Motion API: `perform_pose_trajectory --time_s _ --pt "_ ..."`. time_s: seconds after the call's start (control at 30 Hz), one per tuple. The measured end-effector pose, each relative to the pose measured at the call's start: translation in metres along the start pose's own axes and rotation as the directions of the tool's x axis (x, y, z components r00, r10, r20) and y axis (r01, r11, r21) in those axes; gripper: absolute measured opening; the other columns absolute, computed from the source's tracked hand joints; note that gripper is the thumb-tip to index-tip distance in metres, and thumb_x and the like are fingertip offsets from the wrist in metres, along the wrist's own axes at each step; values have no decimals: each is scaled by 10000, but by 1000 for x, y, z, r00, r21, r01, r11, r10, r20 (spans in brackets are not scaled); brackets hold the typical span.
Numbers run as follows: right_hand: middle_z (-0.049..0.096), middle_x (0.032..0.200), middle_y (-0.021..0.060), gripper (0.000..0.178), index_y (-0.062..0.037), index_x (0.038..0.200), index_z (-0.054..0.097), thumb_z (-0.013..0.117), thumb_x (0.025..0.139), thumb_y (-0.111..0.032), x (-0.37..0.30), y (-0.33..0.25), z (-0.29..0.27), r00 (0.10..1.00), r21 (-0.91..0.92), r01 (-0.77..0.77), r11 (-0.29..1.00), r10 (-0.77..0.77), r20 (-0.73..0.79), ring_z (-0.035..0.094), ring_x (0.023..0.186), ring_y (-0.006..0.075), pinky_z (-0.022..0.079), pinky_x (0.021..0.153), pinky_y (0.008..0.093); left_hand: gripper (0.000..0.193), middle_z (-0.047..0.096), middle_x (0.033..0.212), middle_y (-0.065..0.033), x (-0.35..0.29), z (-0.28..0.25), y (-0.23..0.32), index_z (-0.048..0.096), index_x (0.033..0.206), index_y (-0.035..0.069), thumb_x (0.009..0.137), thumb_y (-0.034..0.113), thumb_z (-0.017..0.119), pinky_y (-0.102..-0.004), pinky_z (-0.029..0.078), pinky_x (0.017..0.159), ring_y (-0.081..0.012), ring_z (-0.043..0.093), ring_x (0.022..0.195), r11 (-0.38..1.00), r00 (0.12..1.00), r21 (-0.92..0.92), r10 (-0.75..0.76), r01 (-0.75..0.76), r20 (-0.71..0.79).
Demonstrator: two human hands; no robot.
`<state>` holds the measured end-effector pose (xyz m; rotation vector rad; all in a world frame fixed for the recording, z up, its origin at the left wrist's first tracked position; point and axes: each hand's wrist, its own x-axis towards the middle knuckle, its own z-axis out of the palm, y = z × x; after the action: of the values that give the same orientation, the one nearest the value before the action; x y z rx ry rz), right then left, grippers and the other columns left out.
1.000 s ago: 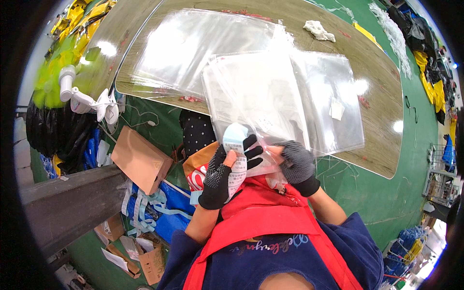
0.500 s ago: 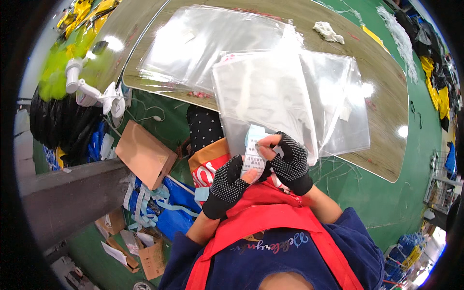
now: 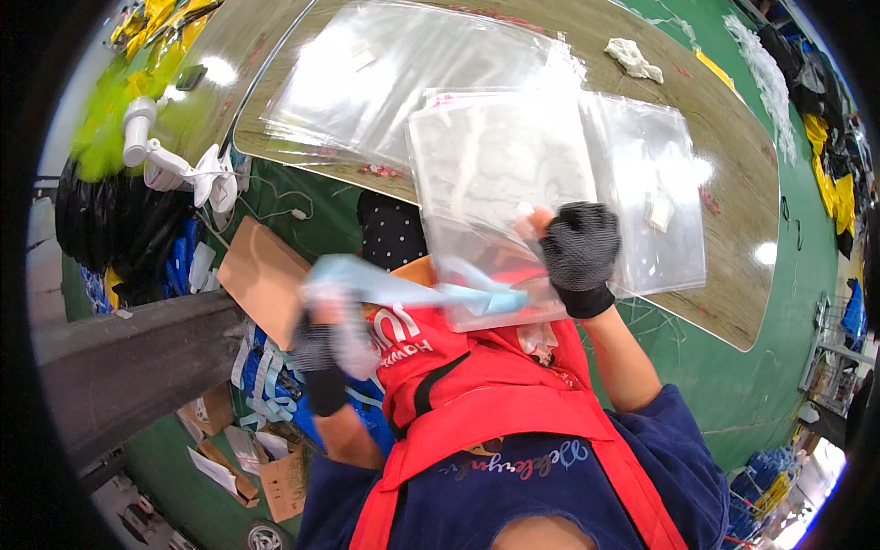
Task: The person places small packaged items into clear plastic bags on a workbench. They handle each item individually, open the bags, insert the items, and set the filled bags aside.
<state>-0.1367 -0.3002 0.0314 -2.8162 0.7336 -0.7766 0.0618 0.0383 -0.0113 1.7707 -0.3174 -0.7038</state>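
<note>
My left hand (image 3: pixel 328 353), in a black dotted fingerless glove, is out to the left and smeared by motion. A light blue label strip (image 3: pixel 403 289) trails from it to the right, its far end curled over the near edge of the front clear plastic bags (image 3: pixel 500 165). My right hand (image 3: pixel 579 249), gloved alike, is above the right side of those bags. Its fingers are closed with the tips together pointing left; what they hold, if anything, is too blurred to name. The bags overhang the table's near edge above my red apron (image 3: pixel 477 385).
More clear bags (image 3: pixel 646 183) lie to the right, and another pile (image 3: pixel 367 92) at the back left of the table (image 3: pixel 733 238). A crumpled white cloth (image 3: pixel 632 60) is at the back. A cardboard box (image 3: pixel 261 275) and a dark beam (image 3: pixel 137 353) stand left.
My hands have parted. The left swung out leftward, drawing the blue label strip with it; the right moved up and right, over the bags. The printed labels held between both hands no longer show.
</note>
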Motion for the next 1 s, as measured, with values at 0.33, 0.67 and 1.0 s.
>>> perform_pose_trajectory --time_s 0.33,0.67,1.0 --pt "560 872 95 349 -61 901 595 687 707 -336 -52 -30 11 968 101 -22 995 -4 250 509 847 294 382 741 425 478 617 959 -129 -24 -41 40 498 1174 -39 883 333 577 -277 493 620 -174 595 739 979 749 161 197 -122 -632" --pt "590 650 56 100 -84 699 652 697 728 -169 -47 -16 -4 968 453 -228 862 150 203 542 633 243 413 608 347 296 638 941 -121 1 144 87 538 1113 -31 922 191 489 -275 498 705 -169 623 775 823 990 -556 -49 117 135" --pt "613 898 78 467 -15 1089 555 757 728 -232 -53 -12 -18 918 755 -388 529 146 369 581 835 192 456 757 286 358 558 1117 -79 1 169 50 454 1228 -7 926 182 490 -290 451 843 -159 561 992 809 878 -510 -16 292 477"
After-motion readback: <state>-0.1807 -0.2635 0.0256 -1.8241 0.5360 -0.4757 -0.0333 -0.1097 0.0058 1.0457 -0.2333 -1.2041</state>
